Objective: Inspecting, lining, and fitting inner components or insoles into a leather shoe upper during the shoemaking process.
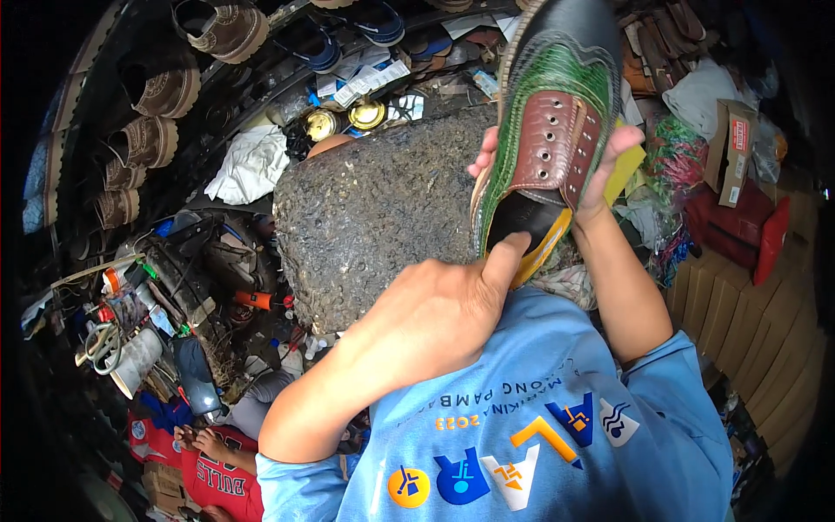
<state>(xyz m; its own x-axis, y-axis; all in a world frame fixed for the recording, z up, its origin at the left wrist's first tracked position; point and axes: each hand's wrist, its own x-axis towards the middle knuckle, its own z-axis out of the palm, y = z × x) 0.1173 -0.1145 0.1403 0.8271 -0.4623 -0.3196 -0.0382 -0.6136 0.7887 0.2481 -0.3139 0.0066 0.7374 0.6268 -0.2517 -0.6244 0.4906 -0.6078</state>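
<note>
A leather lace-up shoe is held up in front of my chest, toe pointing away from me. Its toe is black, with green panels, a brown textured lacing part with bare eyelets, and yellow at the heel side. My right hand wraps round it from beneath, thumb side showing on the right and fingertips on the left. At the heel, my left hand grips the shoe, one digit reaching into the dark opening. The remaining left fingers are mostly hidden. Beyond the shoe stands a dark, rough-topped block.
Brown shoes line a rack at left. Two tins and white crumpled cloth lie by the block. Scissors sit among tools. Another person in a red shirt is lower left. At right are a red bag and a cardboard box.
</note>
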